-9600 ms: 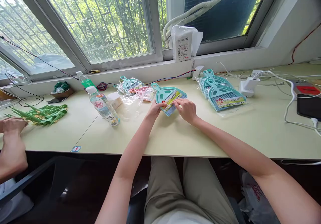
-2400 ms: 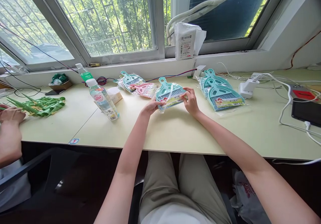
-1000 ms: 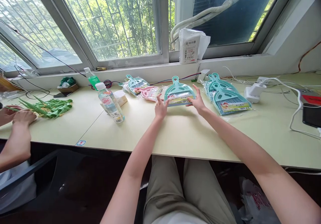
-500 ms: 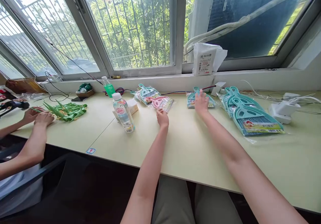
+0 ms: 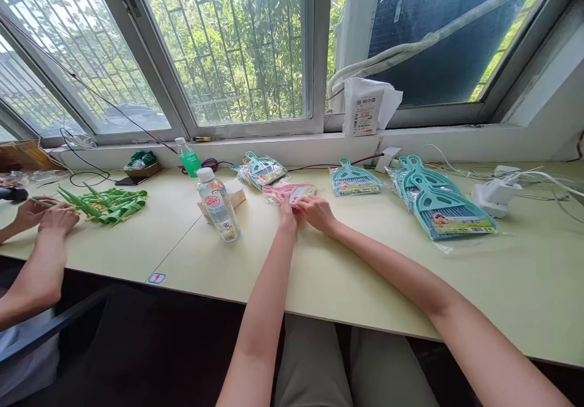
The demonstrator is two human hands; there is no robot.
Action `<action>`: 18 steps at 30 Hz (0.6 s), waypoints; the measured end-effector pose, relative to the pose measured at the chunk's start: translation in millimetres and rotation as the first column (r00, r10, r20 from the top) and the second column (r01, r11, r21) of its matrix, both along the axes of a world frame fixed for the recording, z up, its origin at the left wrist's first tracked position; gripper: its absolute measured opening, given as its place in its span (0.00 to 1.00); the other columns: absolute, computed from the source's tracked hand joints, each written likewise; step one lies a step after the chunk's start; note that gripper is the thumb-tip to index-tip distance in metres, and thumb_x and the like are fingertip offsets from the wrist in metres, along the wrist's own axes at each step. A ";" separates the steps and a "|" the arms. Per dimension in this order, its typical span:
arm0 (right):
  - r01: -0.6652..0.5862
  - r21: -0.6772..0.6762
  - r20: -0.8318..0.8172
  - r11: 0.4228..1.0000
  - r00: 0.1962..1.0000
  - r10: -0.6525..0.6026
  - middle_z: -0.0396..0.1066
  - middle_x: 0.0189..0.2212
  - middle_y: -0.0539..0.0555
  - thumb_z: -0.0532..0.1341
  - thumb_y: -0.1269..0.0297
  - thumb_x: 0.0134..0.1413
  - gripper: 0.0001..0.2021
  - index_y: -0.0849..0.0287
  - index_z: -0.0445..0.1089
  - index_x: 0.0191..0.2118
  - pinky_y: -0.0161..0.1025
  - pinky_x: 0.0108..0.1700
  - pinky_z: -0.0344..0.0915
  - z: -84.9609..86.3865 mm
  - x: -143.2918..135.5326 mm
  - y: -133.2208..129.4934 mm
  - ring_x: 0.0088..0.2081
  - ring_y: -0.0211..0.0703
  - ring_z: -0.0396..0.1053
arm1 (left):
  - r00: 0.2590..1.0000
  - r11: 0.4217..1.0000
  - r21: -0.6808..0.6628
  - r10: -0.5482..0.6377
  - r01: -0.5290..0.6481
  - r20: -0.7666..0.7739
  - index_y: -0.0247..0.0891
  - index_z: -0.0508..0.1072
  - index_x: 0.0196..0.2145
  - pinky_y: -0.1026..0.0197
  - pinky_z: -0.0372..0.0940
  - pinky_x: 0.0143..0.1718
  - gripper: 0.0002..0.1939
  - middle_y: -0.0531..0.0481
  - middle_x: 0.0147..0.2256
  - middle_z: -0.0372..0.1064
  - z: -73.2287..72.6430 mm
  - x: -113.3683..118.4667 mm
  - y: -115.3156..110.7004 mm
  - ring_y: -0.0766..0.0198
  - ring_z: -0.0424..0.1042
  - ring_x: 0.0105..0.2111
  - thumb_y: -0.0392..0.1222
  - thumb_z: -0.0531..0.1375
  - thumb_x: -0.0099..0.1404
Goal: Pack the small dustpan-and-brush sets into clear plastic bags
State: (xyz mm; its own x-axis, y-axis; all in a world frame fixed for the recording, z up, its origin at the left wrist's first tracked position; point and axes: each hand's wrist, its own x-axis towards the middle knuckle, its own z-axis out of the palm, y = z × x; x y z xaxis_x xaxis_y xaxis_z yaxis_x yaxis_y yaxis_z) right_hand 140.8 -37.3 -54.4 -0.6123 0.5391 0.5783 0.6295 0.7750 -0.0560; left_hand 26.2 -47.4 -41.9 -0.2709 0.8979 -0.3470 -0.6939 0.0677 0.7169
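Note:
A small pink dustpan-and-brush set (image 5: 298, 190) in clear plastic wrap lies on the table in front of me. My left hand (image 5: 287, 211) is closed on its near edge. Beside it, my right hand (image 5: 318, 213) has its fingers bent and pinched at the same edge, close to the left fingertips. Just behind lies a turquoise dustpan set (image 5: 265, 168), also wrapped. Another turquoise dustpan set (image 5: 356, 180) rests to the right, apart from my hands. Farther right are several overlapping wrapped turquoise dustpan sets (image 5: 451, 209).
Left of my hands stand a clear labelled bottle (image 5: 219, 206) and a tissue box (image 5: 235, 194), with a green bottle (image 5: 188, 159) behind. A co-worker's hands (image 5: 57, 215) work by green folded leaf shapes (image 5: 109, 203). White plugs and cables (image 5: 493, 197) lie at the right.
My right hand has left the turquoise set and moved left to the pink set, joining my left hand. The view has shifted slightly.

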 end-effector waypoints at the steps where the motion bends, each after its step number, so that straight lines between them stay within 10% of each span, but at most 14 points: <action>1: 0.005 0.001 -0.001 1.000 1.000 -0.005 0.76 0.47 0.59 0.44 0.65 0.70 0.20 0.58 0.74 0.45 0.43 0.43 0.66 4.0 10.5 -10.7 0.42 0.48 0.70 | 1.000 1.000 -0.008 -0.010 0.010 0.027 0.35 0.68 0.37 0.68 0.61 0.24 0.09 0.55 0.22 0.65 1.4 3.5 -1.4 0.71 0.65 0.19 0.44 0.56 0.67; 7: -0.100 -0.286 -0.449 0.953 0.893 -0.041 0.65 0.59 0.60 0.53 0.53 0.66 0.19 0.54 0.66 0.57 0.48 0.48 0.70 18.4 74.5 -52.3 0.46 0.48 0.73 | 0.990 0.985 0.100 -0.140 0.142 -0.027 0.33 0.71 0.37 0.69 0.62 0.22 0.07 0.55 0.20 0.66 10.4 23.6 -12.3 0.72 0.64 0.17 0.32 0.56 0.61; 13: -0.487 -0.611 -0.782 0.624 0.493 -0.381 0.75 0.38 0.57 0.63 0.42 0.52 0.25 0.58 0.68 0.47 0.49 0.51 0.72 9.5 132.3 -52.5 0.42 0.47 0.76 | 0.899 0.850 0.308 -0.364 0.428 -0.244 0.35 0.72 0.49 0.64 0.69 0.33 0.20 0.46 0.38 0.77 20.7 48.6 -33.0 0.65 0.75 0.32 0.37 0.62 0.58; 18: -0.495 -0.533 -0.841 0.686 0.217 -0.496 0.76 0.41 0.54 0.73 0.50 0.40 0.22 0.56 0.69 0.38 0.45 0.54 0.71 -0.4 152.5 -41.2 0.46 0.46 0.74 | 0.653 0.650 0.230 -0.539 0.724 -0.532 0.42 0.68 0.56 0.51 0.66 0.51 0.29 0.43 0.52 0.72 15.6 64.7 -46.2 0.54 0.73 0.49 0.46 0.66 0.57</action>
State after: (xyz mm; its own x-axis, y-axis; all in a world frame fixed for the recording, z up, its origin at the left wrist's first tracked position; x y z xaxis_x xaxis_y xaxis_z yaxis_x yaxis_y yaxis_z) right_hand 293.3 -78.6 -54.8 0.0864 0.9813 0.1722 -0.2939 0.1903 -0.9367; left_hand 90.9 -93.7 -26.3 0.3965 0.9156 0.0677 -0.2448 0.0344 0.9690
